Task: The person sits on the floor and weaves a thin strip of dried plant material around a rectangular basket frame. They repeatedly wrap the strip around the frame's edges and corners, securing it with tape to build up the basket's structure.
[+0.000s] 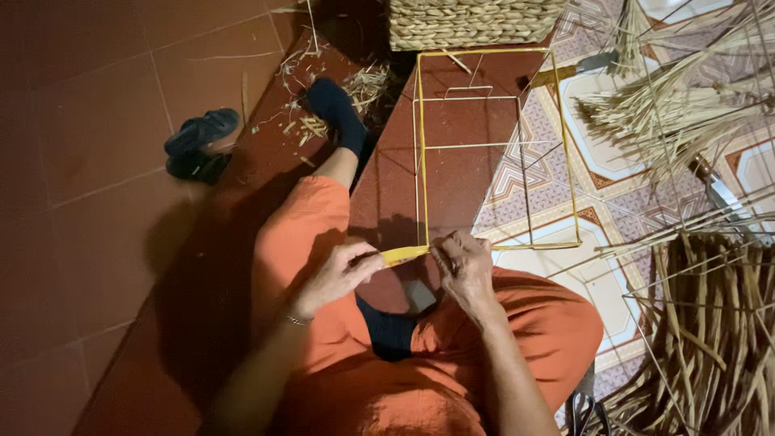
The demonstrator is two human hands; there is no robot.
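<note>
1. The left hand (337, 274) has its grip pinched narrow on a flat yellow fibre strip (404, 255), thumb and fingers closed on its left end.
2. The right hand (462, 265) holds the same strip at its other end, fingers closed tight where it meets the near bottom bar of the yellow-wrapped rectangular wire frame (420, 145).
3. The strip lies between the two hands, just above the person's lap in orange trousers (299, 234), and touches the frame's near corner.
4. Far left, on the red tiled floor (89, 145), sits a pair of dark sandals (200, 144), well apart from the hands.
5. A foot in a dark sock (335, 113) stretches out beside the frame, among scraps of dry fibre.
6. Beyond the frame stands a woven straw basket (468, 20).
7. To the right, bundles of dried reed stalks (710, 323) lie over the patterned tiles, crossed by thin wire rods.
</note>
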